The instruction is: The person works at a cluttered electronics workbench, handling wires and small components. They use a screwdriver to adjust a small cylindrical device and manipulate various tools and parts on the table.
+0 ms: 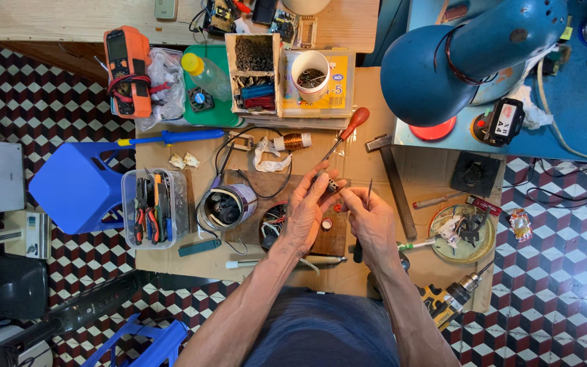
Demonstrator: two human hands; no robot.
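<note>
The cardboard-covered desk (171, 153) is crowded nearly edge to edge; the only open strip lies along its near edge, just in front of the person, and between the two hands over a wooden board (331, 238) at the middle. The left hand (307, 211) is held with fingers loosely curled, pinching a small dark part (332, 185) at its fingertips, above the board and near the desk's centre. The right hand (371, 217) sits just beside it, fingers pressed together around one thin pin (369, 194) that stands upright, its tip close to the part but whether it touches cannot be told. One red-handled screwdriver (348, 134) runs diagonally from the far side down to the part. To the left stand one round can (227, 205) and one clear box (154, 207) of pliers near the left edge; one blue screwdriver (171, 138) lies beyond them. One round tray (436, 238) of parts lies toward the right edge, and one drill (446, 299) at the near right corner.
</note>
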